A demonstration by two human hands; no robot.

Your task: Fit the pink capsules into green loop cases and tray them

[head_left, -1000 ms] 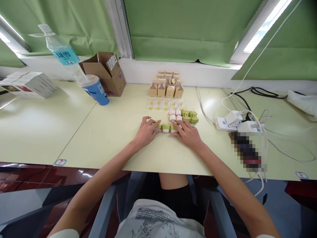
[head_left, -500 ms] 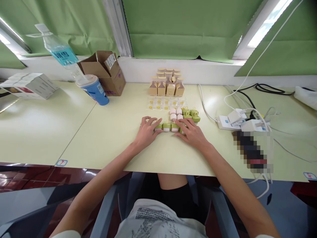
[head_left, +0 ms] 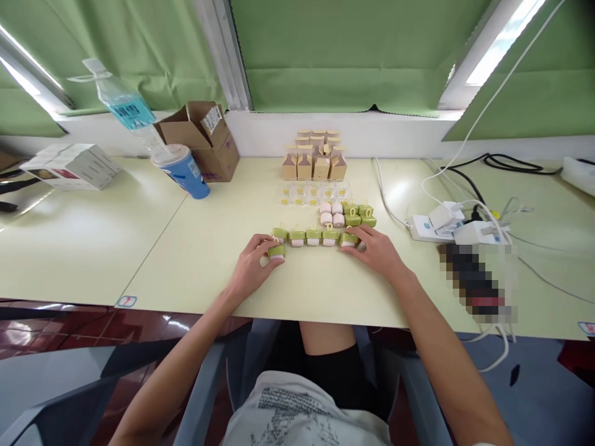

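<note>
Several small green-topped, white-bottomed pieces with loops form a row [head_left: 313,237] on the table. At the row's left end, my left hand [head_left: 253,263] pinches a green-and-white piece [head_left: 276,251], just in front of another one. My right hand [head_left: 376,249] has its thumb and fingers around the rightmost piece [head_left: 348,239]. Behind the row sit pink-white pieces [head_left: 331,214] and, touching them on the right, green pieces [head_left: 359,214]. Farther back lies a clear tray [head_left: 313,193] with yellow spots, in front of small open tan boxes [head_left: 313,166].
At the back left, a bottle [head_left: 130,111] stands tilted in a blue cup [head_left: 186,176] beside an open cardboard box [head_left: 209,145]. White boxes [head_left: 77,167] lie farther left. A power strip [head_left: 425,229] with cables and a blurred dark object [head_left: 471,279] are on the right.
My left hand has moved left and toward me, now with a piece between its fingers. The row's pieces show more fully. My right hand has shifted slightly right.
</note>
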